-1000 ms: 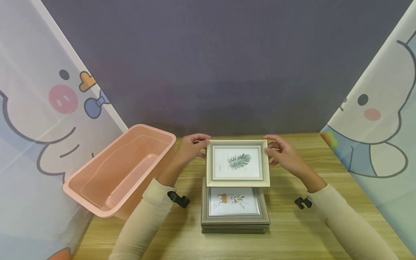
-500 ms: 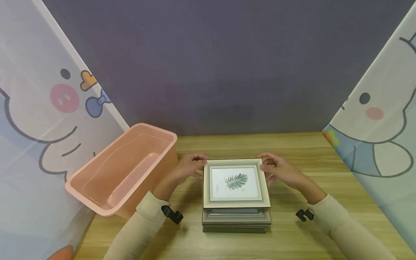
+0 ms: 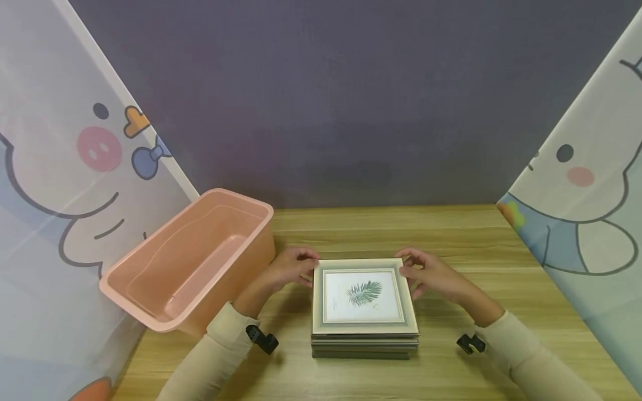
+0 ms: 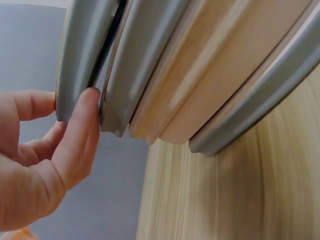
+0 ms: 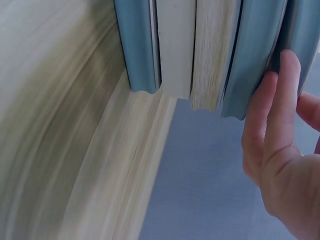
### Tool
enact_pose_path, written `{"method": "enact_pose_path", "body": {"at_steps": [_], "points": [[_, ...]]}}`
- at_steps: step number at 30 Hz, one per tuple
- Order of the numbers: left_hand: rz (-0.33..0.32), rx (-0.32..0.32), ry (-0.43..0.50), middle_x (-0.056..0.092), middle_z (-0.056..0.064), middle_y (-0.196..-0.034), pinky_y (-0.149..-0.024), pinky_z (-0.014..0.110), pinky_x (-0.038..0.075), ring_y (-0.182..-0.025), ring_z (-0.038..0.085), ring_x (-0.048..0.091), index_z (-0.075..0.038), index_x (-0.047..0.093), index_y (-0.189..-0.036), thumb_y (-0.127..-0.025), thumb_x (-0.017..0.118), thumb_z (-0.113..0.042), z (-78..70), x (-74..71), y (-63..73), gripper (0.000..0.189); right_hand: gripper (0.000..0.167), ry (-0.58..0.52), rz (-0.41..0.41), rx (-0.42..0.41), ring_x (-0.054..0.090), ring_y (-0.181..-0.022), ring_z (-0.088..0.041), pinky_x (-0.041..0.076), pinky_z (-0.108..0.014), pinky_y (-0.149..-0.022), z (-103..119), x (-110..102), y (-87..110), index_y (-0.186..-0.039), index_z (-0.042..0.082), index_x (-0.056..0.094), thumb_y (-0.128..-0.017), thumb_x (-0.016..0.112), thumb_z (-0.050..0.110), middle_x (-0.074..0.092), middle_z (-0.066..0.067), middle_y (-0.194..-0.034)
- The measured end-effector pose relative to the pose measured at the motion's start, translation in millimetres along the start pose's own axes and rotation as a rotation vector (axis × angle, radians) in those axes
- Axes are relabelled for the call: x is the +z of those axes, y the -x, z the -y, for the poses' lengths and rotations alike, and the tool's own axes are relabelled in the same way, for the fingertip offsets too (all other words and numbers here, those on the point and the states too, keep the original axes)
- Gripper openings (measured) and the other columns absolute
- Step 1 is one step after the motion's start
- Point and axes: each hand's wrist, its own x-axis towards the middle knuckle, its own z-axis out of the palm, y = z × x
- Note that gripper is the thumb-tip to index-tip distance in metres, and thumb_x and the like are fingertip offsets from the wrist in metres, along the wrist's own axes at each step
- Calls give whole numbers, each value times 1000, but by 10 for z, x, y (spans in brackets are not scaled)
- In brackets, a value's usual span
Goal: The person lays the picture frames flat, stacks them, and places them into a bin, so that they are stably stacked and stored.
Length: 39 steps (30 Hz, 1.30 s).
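Observation:
A cream-and-grey picture frame point(image 3: 364, 295) with a green leaf print lies on top of a stack of picture frames point(image 3: 361, 353). My left hand point(image 3: 291, 268) pinches its far left corner, thumb above and fingers below. At the far right corner my right hand point(image 3: 430, 275) pinches it the same way. In the left wrist view, fingertips point(image 4: 90, 100) sit in a narrow gap between the top frame point(image 4: 80, 55) and the one beneath. The right wrist view shows fingers point(image 5: 285, 95) wedged in a similar gap under the top frame point(image 5: 305, 45). Lower frames show only their edges.
A pink plastic tub point(image 3: 236, 278) stands on the left of the wooden table point(image 3: 451, 239), with no contents visible. A dark panel point(image 3: 321, 106) rises behind, and printed cartoon panels flank both sides. Black wrist straps hang near each sleeve.
The leaf-print frame has come down toward me onto the stack, both hands moving with it. It now covers the plant-pot picture seen below it earlier.

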Motion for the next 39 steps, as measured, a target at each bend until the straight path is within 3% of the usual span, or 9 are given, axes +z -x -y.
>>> {"method": "enact_pose_path", "body": {"at_steps": [4, 12, 16, 23, 29, 33, 39], "points": [[3, 13, -22, 66, 14, -105, -87, 52, 61, -84, 20, 68, 6, 63, -126, -102, 59, -13, 19, 0, 9, 31, 48, 18, -10, 5, 63, -80, -19, 63, -41, -61, -6, 13, 6, -142, 0, 45, -102, 63, 20, 49, -16, -107], [-30, 55, -111, 67, 13, -104, -91, 49, 59, -87, 21, 67, 3, 67, -122, -100, 61, -16, 69, 33, 19, 29, 48, 23, -26, 23, 63, -73, -18, 63, -46, -62, -15, 29, 19, -142, 0, 47, -101, 64, 19, 50, -16, -107], [-27, 87, -98, 67, 15, -109, -93, 48, 59, -91, 16, 65, 6, 65, -121, -100, 60, -15, 124, 45, 0, 30, 48, 40, -36, 25, 63, -74, -19, 63, -48, -65, -22, 42, 32, -142, 1, 48, -101, 64, 22, 50, -18, -113], [-23, 107, -62, 65, 17, -113, -95, 51, 58, -94, 16, 64, 7, 65, -122, -101, 60, -14, 186, 51, -22, 30, 51, 7, -29, -16, 63, -101, -23, 63, -44, -77, -81, 58, 33, -144, -2, 44, -103, 62, 21, 44, -31, -139], [-8, 115, 2, 65, 16, -111, -98, 57, 55, -95, 15, 65, 10, 62, -123, -102, 57, -12, 207, 60, -15, 30, 52, -11, -11, -39, 64, -103, -25, 62, -43, -81, -140, 57, 27, -145, -4, 42, -103, 61, 20, 43, -33, -137], [3, 104, 42, 64, 15, -111, -97, 54, 57, -94, 14, 65, 10, 60, -124, -102, 56, -11, 223, 71, -9, 30, 54, -9, -15, -42, 65, -104, -25, 62, -42, -82, -154, 55, 21, -146, -5, 41, -103, 61, 20, 44, -34, -139], [-1, 102, 2, 63, 16, -111, -94, 53, 58, -93, 17, 66, 8, 60, -126, -103, 56, -14, 218, 71, 23, 32, 54, -13, -22, -37, 66, -106, -25, 63, -41, -81, -170, 57, 16, -146, -5, 41, -103, 62, 20, 45, -36, -140]]}}
